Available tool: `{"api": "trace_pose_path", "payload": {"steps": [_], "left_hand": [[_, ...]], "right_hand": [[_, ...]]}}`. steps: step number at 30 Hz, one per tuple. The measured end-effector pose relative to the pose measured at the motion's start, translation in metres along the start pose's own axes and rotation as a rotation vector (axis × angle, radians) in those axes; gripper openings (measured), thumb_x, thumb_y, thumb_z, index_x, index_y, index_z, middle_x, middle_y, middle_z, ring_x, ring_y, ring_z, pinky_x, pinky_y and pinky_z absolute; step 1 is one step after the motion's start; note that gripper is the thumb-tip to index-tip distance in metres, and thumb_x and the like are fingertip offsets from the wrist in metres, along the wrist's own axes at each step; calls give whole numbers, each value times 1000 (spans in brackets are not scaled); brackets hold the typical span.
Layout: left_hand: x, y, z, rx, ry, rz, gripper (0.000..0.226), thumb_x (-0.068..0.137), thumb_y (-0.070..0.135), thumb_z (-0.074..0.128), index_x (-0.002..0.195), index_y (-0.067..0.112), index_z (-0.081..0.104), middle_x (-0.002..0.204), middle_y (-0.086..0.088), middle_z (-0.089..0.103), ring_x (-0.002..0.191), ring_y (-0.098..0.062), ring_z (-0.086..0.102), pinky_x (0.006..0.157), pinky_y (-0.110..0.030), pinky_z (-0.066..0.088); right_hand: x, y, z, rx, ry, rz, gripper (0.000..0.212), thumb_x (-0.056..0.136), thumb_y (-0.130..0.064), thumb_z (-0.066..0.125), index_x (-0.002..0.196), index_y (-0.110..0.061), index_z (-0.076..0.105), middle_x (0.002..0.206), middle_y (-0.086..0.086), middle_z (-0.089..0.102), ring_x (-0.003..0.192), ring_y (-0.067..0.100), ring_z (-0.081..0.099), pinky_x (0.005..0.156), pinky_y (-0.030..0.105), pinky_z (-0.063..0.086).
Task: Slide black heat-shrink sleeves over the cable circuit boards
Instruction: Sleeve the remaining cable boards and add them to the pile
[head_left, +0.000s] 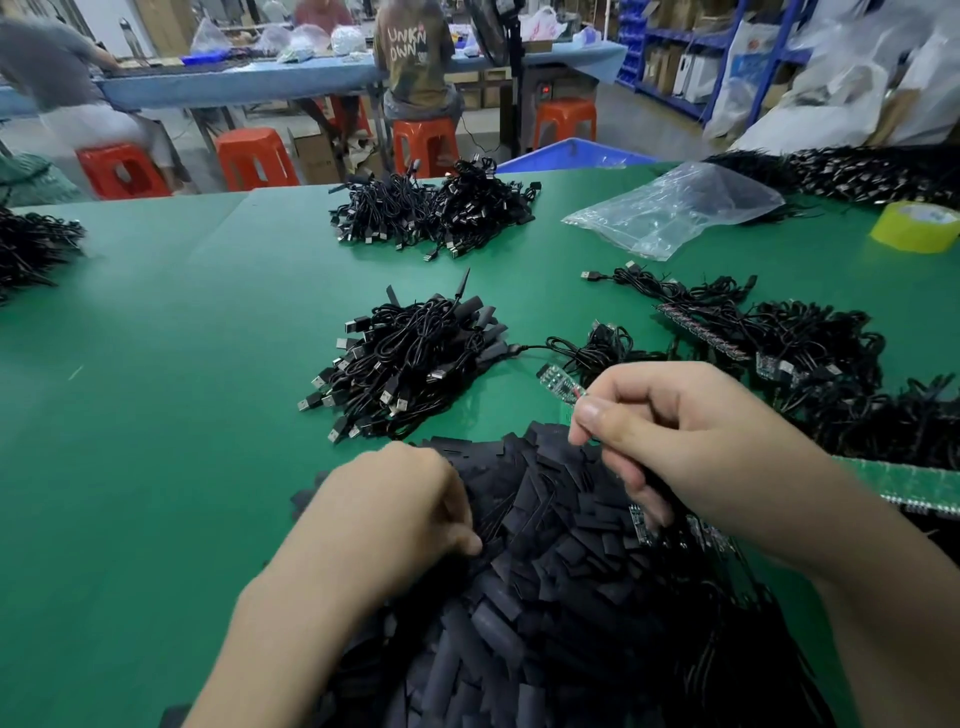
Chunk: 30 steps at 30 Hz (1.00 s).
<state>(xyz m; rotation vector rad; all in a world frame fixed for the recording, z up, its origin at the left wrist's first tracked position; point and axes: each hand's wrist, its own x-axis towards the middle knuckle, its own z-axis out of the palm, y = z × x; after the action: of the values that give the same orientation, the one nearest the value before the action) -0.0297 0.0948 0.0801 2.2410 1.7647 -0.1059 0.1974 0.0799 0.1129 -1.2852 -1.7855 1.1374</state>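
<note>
A big heap of flat black heat-shrink sleeves (545, 561) lies on the green table right in front of me. My left hand (395, 509) rests on the heap's left edge, fingers curled down into the sleeves; whether it pinches one is hidden. My right hand (691, 436) is above the heap, thumb and forefinger closed on a cable just behind its small bare circuit board (561, 383), which sticks out to the upper left. More bare boards (641, 522) hang under the right hand's lower fingers.
A pile of sleeved USB cables (410, 364) sits just beyond the heap. Unsleeved cables with boards (810, 353) lie to the right, and a green board strip (904, 480) is near my right wrist. A plastic bag (670, 208), yellow tape roll (917, 226) and more cable piles (436, 213) are farther back.
</note>
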Motion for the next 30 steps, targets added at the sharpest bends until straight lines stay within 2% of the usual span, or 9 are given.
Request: {"api": "trace_pose_path", "payload": {"steps": [3,9,12,15,17,19,23,27,30], "left_hand": [[2,14,14,168,9,-9,31,72,57,79,96,38,73,95,9,69,92,-20,67,67,-26,42],[4,17,22,240,72,-6,26,76,48,76,97,33,73,94,5,66,92,-24,67,66,-28,41],[3,10,16,170,113,9,23,78,51,74,91,33,71,92,10,69,91,-19,67,67,-27,43],[1,-2,7,27,109,28,18,83,51,72,75,37,65,84,14,70,84,-10,66,69,-26,49],[1,-8,2,-82,69,43,22,86,48,72,69,37,64,73,18,68,75,-1,64,73,-26,54],[2,-10,0,-118,67,54,19,86,46,74,72,35,67,70,19,67,73,2,63,75,-26,54],[4,-10,1,-154,156,87,18,86,46,74,76,32,68,72,19,67,75,1,63,76,-28,54],[1,-11,-3,-282,161,150,14,85,46,76,79,34,72,74,21,70,74,2,65,73,-26,54],[-1,-15,-5,-351,114,188,11,84,43,78,78,36,73,75,25,70,74,2,66,69,-21,52]], "right_hand": [[0,0,1,-57,-16,12,27,100,-28,55,79,-17,67,53,-1,56,41,17,51,49,21,46],[0,0,1,-118,-15,42,27,101,-30,55,79,-19,67,54,-1,59,43,16,54,51,21,48],[1,-1,1,-131,-22,63,27,101,-31,55,80,-20,68,54,-2,58,44,16,56,53,25,51],[1,-1,3,-120,-11,75,27,99,-33,56,77,-18,65,52,-2,54,45,16,54,56,35,55],[1,0,5,-147,-5,65,29,98,-35,59,75,-18,61,49,-3,52,42,14,54,54,31,53],[1,0,8,-172,-12,58,30,99,-37,59,75,-19,58,48,-2,53,41,12,55,50,24,49],[4,0,13,-205,-21,62,31,96,-40,59,76,-16,57,49,-3,50,43,12,54,58,36,52],[6,1,15,-226,2,61,33,97,-39,62,79,-11,61,50,-3,48,46,12,51,58,29,48],[6,1,17,-249,-16,55,32,94,-39,65,85,-8,66,56,2,45,53,18,47,63,40,50]]}}
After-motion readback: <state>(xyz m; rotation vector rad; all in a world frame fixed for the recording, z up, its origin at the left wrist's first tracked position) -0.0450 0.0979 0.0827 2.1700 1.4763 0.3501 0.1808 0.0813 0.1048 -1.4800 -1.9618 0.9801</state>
